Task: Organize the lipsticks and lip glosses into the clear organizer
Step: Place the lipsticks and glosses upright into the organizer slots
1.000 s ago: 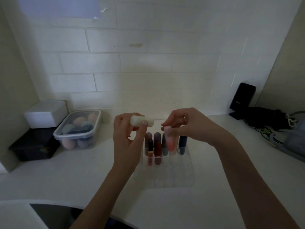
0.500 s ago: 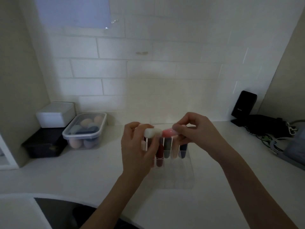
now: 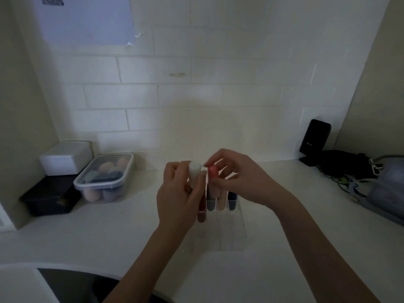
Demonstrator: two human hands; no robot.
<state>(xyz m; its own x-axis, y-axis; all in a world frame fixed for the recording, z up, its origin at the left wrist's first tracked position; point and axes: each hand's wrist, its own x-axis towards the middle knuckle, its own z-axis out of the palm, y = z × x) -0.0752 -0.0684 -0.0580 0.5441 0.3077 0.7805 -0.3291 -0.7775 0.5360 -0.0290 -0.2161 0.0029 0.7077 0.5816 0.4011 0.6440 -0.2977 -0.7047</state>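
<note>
A person's two forearms reached up from the near edge of a white counter, the hands meeting above a clear organizer. The left hand had its fingers curled round a white cap, held upright with its rounded top showing above the fingertips. Just to the right of that cap, the right hand pinched a pink gloss tube between thumb and fingers, its rounded end almost touching the cap; whether the two met could not be told in the dim light. Below the fingers of both hands, the organizer's back row held several tubes standing upright, among them a dark red, a grey-blue, a peach and a navy one; its nearer compartments looked bare. Well left of the left hand sat a lidded tub of makeup sponges, with a white box stacked on a black box beside it. Far right of the right hand, a black device leaned against the tiled wall above a heap of dark bags. A sheet of paper hung on the tiles, high to the left.
</note>
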